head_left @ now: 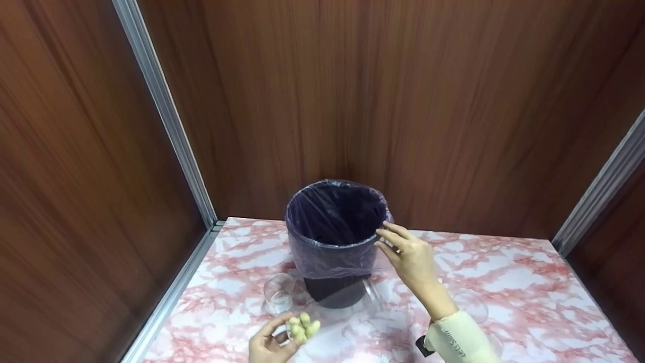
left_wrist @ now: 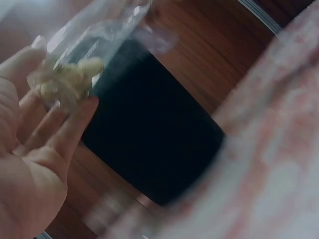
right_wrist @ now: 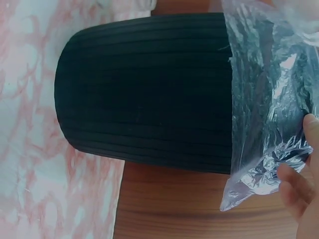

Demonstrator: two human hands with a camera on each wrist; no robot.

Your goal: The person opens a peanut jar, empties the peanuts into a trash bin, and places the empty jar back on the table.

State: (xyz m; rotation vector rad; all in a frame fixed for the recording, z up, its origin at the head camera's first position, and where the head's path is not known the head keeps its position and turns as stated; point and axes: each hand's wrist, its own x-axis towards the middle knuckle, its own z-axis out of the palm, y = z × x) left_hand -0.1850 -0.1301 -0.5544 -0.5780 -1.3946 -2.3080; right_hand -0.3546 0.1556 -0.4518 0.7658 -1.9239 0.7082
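Note:
My left hand [head_left: 269, 343] holds a clear plastic cup [left_wrist: 112, 27] around its lower part. Pale peanuts [head_left: 303, 327] in their shells lie inside, close in front of the bin. A dark ribbed bin [right_wrist: 144, 94] stands upright, with a thin translucent bag [right_wrist: 269, 89] lining it and folded down over its rim. At the bin's right side my right hand [head_left: 410, 257] touches the lined rim, its fingers extended and apart from the thumb. The right wrist view has the fingertips [right_wrist: 294, 184] beside a crumpled, shiny fold of the bag.
Another clear cup [head_left: 279, 292] is left of the bin, and a clear object [head_left: 373, 295] lies by its base at right. A faint, clear round item [head_left: 471, 305] is further right. Wood-grain panels [head_left: 327, 101] enclose the red-and-white marbled table [head_left: 519, 282].

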